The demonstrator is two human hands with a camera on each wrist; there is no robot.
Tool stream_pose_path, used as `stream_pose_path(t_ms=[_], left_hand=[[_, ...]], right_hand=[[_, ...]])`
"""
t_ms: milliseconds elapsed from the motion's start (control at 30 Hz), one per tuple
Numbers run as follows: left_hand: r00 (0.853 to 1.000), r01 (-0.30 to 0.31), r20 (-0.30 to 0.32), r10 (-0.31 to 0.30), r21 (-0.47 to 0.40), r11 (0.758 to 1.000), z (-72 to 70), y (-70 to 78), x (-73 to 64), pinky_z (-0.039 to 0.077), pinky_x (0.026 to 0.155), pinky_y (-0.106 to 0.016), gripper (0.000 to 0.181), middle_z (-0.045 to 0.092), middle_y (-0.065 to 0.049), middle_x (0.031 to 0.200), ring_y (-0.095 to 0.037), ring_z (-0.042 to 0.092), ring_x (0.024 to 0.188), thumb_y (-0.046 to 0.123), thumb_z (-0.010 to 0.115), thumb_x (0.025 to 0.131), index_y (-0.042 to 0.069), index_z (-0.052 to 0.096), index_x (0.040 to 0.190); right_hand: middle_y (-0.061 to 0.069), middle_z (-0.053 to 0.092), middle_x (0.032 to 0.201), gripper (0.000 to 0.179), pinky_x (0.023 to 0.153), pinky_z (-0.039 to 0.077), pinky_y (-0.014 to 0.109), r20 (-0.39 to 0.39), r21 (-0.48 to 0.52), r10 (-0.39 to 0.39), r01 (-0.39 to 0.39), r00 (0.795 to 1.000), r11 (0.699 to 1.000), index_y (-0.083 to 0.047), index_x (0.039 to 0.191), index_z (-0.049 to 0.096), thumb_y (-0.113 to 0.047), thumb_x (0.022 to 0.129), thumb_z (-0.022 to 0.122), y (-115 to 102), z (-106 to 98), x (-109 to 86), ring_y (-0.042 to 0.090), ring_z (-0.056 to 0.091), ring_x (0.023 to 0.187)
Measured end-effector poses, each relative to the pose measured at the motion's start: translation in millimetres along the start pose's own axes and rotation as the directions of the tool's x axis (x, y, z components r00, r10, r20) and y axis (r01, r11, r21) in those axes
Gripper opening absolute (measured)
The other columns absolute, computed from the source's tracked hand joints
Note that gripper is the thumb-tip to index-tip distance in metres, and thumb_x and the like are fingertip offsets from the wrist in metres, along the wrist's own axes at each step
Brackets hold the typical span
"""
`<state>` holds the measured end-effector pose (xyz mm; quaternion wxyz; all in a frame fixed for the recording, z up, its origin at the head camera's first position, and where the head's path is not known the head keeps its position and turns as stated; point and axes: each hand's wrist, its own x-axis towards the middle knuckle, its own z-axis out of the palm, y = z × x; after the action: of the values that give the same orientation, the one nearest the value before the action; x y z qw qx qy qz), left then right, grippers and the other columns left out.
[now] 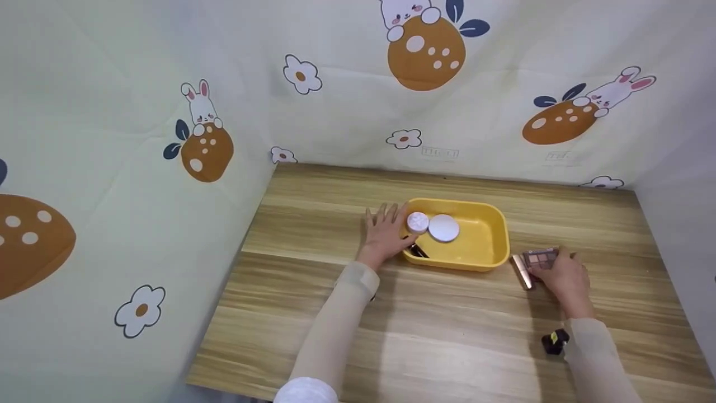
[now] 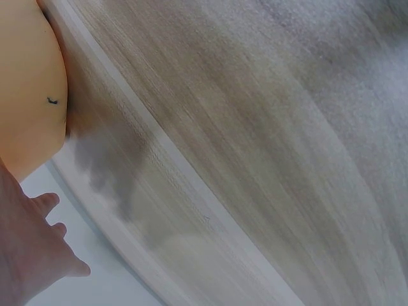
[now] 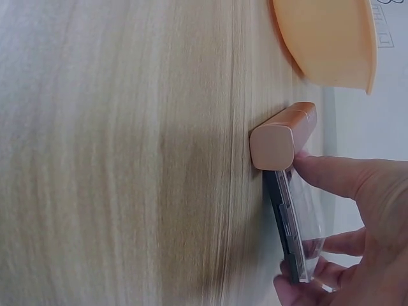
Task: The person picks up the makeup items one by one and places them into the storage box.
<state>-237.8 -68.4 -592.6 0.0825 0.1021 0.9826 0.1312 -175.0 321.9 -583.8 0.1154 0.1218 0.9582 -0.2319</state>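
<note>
One palette point(image 1: 538, 258), at the tray's point(image 1: 476, 238) four o'clock, sat pinched in my right hand point(image 1: 566, 275) (likely light, stiff, brittle; edges seemed safest); my left hand point(image 1: 386, 234) lay spread by the rim.

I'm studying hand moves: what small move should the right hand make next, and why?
Probably lift the palette clear of the rose-gold tube: the right hand grips the palette, the tube lies close alongside, and the yellow tray has bare room on its right.
</note>
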Motion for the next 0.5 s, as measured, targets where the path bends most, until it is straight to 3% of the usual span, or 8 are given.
stream_pose_path(t_ms=[200,500], left_hand=[[1.0,0.007,0.017,-0.007,0.009,1.0,-0.7,0.5,0.3,-0.001,0.122,-0.066,0.086,0.021,-0.006,0.168,-0.034,0.01,0.157,0.07,0.045,0.093,0.035,0.004,0.161],[1.0,-0.01,-0.008,0.011,0.009,1.0,-0.8,-0.3,-2.5,0.002,0.121,-0.067,0.085,0.023,-0.007,0.167,-0.034,0.013,0.156,0.068,0.045,0.094,0.034,0.007,0.161]], right_hand=[[0.054,0.021,0.142,0.099,0.105,0.034,0.072,0.008,0.028,0.014,-0.014,1.0,1.0,0.016,0.15,0.017,-0.032,0.086,0.075,1.9,-0.9,0.8,0.067,0.035,0.124],[0.051,0.031,0.137,0.106,0.098,0.04,0.07,-0.032,0.01,-0.034,0.034,0.999,0.999,0.018,0.148,0.019,-0.038,0.081,0.078,5.2,-1.7,-1.6,0.066,0.042,0.118]])
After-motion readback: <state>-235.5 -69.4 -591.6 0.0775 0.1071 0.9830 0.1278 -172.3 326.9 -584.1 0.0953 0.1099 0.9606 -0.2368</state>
